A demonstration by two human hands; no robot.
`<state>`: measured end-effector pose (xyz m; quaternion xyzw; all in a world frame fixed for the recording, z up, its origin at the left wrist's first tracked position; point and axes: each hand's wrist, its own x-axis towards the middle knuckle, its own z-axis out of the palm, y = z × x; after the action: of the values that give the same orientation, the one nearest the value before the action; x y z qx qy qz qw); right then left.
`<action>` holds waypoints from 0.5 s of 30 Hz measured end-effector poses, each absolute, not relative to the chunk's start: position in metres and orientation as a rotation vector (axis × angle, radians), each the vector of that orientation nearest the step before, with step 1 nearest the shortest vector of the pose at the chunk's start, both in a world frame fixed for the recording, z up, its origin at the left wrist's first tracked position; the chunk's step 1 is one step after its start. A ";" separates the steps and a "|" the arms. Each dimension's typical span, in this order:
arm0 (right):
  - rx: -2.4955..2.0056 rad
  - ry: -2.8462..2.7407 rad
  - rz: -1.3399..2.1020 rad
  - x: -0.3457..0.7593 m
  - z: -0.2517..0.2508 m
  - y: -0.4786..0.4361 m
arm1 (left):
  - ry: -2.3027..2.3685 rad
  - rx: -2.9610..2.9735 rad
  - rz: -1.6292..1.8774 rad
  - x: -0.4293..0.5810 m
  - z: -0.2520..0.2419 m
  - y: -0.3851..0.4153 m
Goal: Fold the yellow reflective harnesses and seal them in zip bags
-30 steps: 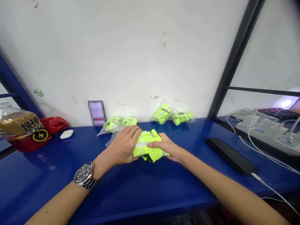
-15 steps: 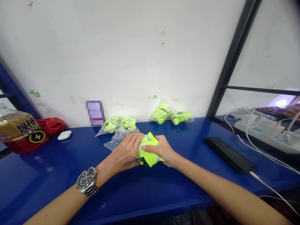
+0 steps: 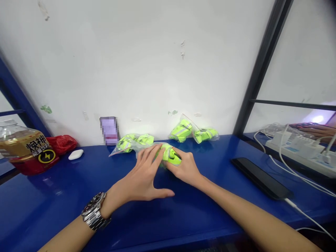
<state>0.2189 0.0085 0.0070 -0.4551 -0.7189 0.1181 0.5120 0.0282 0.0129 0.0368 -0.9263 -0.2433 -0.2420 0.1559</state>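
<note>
A folded neon-yellow reflective strap bundle [image 3: 172, 156] with silver stripes sits in my right hand [image 3: 186, 168], fingers and thumb closed on its right side. Clear plastic, seemingly a bag, shows around its left end. My left hand [image 3: 144, 171] has its thumb stretched well apart, and its fingertips rest against the bundle's left side. Its fingers hide part of the plastic. Behind the hands, against the wall, lie similar bagged bundles: a pair at left [image 3: 127, 141], and to the right one upright bundle [image 3: 182, 130] beside a flatter bundle [image 3: 206, 134].
On the blue table [image 3: 147, 224] a large drink bottle [image 3: 28, 150], a red plastic bag [image 3: 63, 144] and a white earphone case [image 3: 76, 154] stand left. A blurred phone [image 3: 109, 130] leans on the wall. At right lie a black phone [image 3: 259, 176] on a cable and a power strip [image 3: 301, 150].
My left hand has let go of its wrapped grip and spread its thumb away. The bundle has shifted slightly up and turned in my right hand. The camera view has tilted a little.
</note>
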 end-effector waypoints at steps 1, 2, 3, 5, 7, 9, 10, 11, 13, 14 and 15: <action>-1.112 -1.809 0.139 0.222 0.008 0.008 | -0.738 -2.629 -0.793 0.027 0.040 0.011; -1.124 -1.885 0.015 0.224 0.008 0.006 | -0.794 -2.595 -0.903 0.027 0.042 0.010; -1.133 -1.957 -0.100 0.226 0.007 0.005 | -0.862 -2.573 -0.997 0.028 0.043 0.010; -1.161 -2.083 -0.324 0.226 0.005 0.002 | -0.984 -2.624 -1.084 0.032 0.044 0.010; -1.196 -2.165 -0.527 0.224 0.001 0.000 | -1.077 -2.752 -1.042 0.037 0.043 0.010; -1.219 -2.200 -0.715 0.222 -0.002 -0.001 | -1.182 -2.812 -0.942 0.040 0.042 0.009; -1.222 -2.204 -0.805 0.221 -0.003 -0.001 | -1.237 -2.810 -0.872 0.041 0.042 0.008; -1.212 -2.207 -0.891 0.221 -0.004 -0.001 | -1.287 -2.795 -0.791 0.040 0.041 0.007; -1.165 -2.227 -1.029 0.219 -0.006 -0.001 | -1.326 -2.749 -0.630 0.038 0.038 0.007; -1.143 -2.244 -1.071 0.219 -0.007 -0.002 | -1.306 -2.727 -0.570 0.037 0.035 0.007; -1.126 -2.266 -1.099 0.218 -0.008 -0.002 | -1.262 -2.713 -0.532 0.035 0.032 0.008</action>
<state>0.2179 -0.0019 -0.0076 -0.4007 -0.8064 -0.3911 0.1900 0.0351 0.0082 0.0322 -0.8915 -0.4146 -0.1749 0.0515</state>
